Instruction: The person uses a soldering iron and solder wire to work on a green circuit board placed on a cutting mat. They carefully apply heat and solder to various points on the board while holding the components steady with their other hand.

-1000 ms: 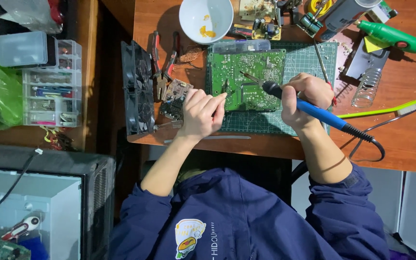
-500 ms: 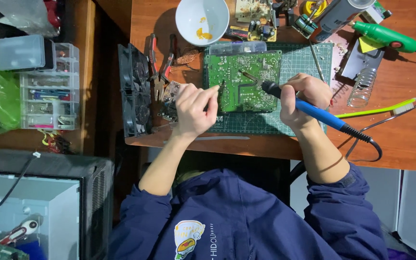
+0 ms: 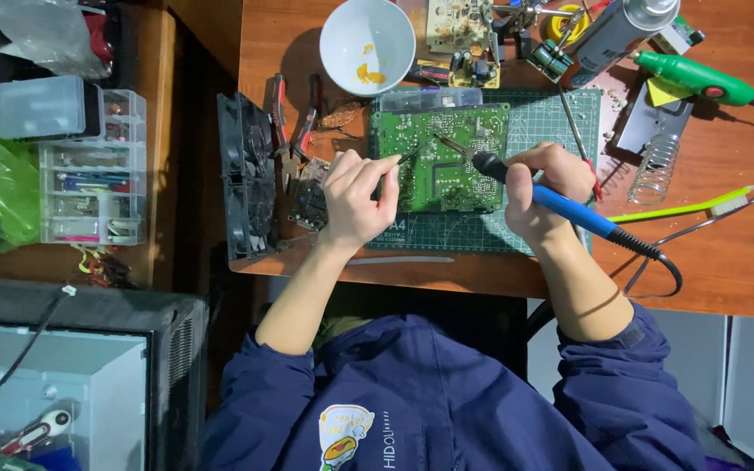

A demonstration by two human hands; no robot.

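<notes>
A green circuit board (image 3: 447, 179) lies on a green cutting mat (image 3: 499, 228) on the wooden desk (image 3: 726, 253). My right hand (image 3: 541, 187) grips a blue-handled soldering iron (image 3: 560, 202), its metal tip resting on the middle of the board. My left hand (image 3: 358, 196) sits at the board's left edge and pinches a thin dark tool, probably tweezers (image 3: 408, 156), pointed at the same spot. The iron's black cable (image 3: 669, 266) runs off the desk's near edge.
A white bowl (image 3: 366, 44) stands behind the board. Pliers (image 3: 294, 118) and a black fan (image 3: 246, 174) lie left. More boards, a spray can (image 3: 617, 30), a green tool (image 3: 700, 80), a spring stand (image 3: 652, 170) and a green brush sit right. A plastic drawer box (image 3: 89, 174) stands far left.
My left hand has slid a little toward the board's left edge and now reaches the tweezers toward the iron's tip. My right hand keeps the soldering iron on the board.
</notes>
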